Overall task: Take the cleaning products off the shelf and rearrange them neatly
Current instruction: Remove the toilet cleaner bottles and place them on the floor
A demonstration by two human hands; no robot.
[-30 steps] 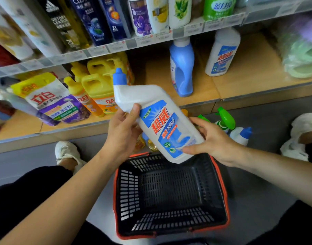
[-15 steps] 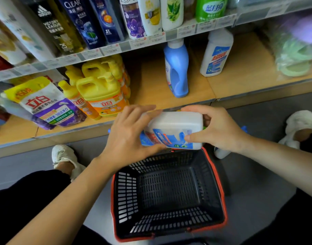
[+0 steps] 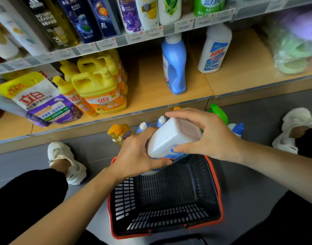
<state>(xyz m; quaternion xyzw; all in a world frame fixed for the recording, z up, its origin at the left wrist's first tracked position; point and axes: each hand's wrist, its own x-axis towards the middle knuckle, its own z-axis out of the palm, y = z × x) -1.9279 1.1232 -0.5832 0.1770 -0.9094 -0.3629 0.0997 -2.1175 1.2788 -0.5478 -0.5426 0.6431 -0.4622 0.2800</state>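
A white toilet-cleaner bottle (image 3: 171, 137) with a blue label is held tipped, base toward me, over the far rim of the black basket (image 3: 165, 221). My left hand (image 3: 139, 156) grips its lower side and my right hand (image 3: 208, 137) grips its base end with thumb and fingers. Its neck is hidden behind my hands. On the lower shelf (image 3: 151, 85) stand a blue detergent bottle (image 3: 174, 68), another white cleaner bottle (image 3: 213, 50), yellow jugs (image 3: 98, 89) and a refill pouch (image 3: 40, 101).
On the floor beyond the basket stand a yellow dish-soap bottle (image 3: 119, 134), small blue-capped bottles (image 3: 237, 129) and a green spray trigger (image 3: 219, 113). White shoes (image 3: 66, 161) flank the basket. The upper shelf (image 3: 151, 34) holds shampoo bottles. Bagged sponges (image 3: 296, 50) lie at the right.
The white bottle went from upright, label facing me, to tipped with its base toward me, and it has come lower toward the basket's far rim. Both hands shifted their hold.
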